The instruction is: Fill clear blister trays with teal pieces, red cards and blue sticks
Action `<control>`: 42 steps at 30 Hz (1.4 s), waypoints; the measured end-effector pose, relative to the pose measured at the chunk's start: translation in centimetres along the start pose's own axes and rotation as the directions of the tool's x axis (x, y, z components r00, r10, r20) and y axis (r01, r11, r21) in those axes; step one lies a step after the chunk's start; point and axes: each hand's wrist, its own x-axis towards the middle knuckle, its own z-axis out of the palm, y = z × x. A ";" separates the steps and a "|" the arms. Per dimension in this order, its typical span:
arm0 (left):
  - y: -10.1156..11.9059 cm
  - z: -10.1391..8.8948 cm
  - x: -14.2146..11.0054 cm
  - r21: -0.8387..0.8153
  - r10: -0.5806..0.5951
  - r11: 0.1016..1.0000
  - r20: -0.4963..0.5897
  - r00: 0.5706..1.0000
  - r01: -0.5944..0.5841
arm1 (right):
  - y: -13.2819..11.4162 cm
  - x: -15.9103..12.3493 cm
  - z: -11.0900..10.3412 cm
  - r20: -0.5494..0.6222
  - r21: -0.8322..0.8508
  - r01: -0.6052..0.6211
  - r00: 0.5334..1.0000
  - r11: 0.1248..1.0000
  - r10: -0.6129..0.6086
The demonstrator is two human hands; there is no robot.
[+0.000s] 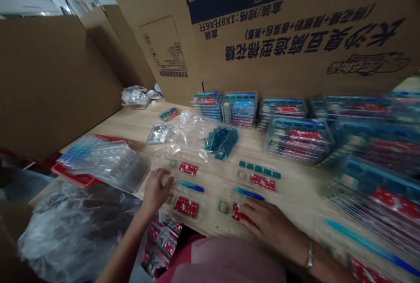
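On my feed, the left arm (131, 235) and right arm (328, 265) show bare, with a thin silver bangle (309, 254) at the right wrist. Below them sits a pink top (223, 261), deeper pink along one edge.

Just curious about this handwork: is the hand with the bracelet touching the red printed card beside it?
Touching: the head view shows the right hand with its fingers lying over the edge of the red printed card, with no gap showing.
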 end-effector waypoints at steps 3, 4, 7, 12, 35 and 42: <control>0.6 1.8 -2.9 -0.073 0.018 0.997 0.021 1.000 -0.016 | 1.2 1.2 -0.6 -0.042 0.007 -0.008 0.999 1.000 0.009; 0.7 2.3 -3.3 -0.078 0.007 0.997 -0.006 1.000 -0.007 | 1.6 1.8 -0.9 -0.045 0.011 -0.014 0.999 1.000 0.015; 0.3 2.5 -2.2 -0.046 -0.009 0.999 -0.106 0.994 0.004 | 2.4 4.2 -2.1 -0.032 0.003 -0.032 0.999 0.999 0.032; -2.6 1.4 3.6 0.245 -0.112 0.964 0.041 0.993 0.099 | 1.7 6.7 -3.4 0.006 0.009 -0.003 1.000 1.000 0.003; 8.4 2.4 -2.2 0.005 0.545 0.804 -0.405 0.734 -0.595 | 0.1 9.7 -0.8 0.137 0.987 -0.163 0.873 0.014 0.469; 9.6 2.3 0.9 -0.888 -0.403 0.083 0.385 0.830 0.452 | 2.3 8.1 -1.1 0.138 0.972 -0.192 0.932 0.133 0.336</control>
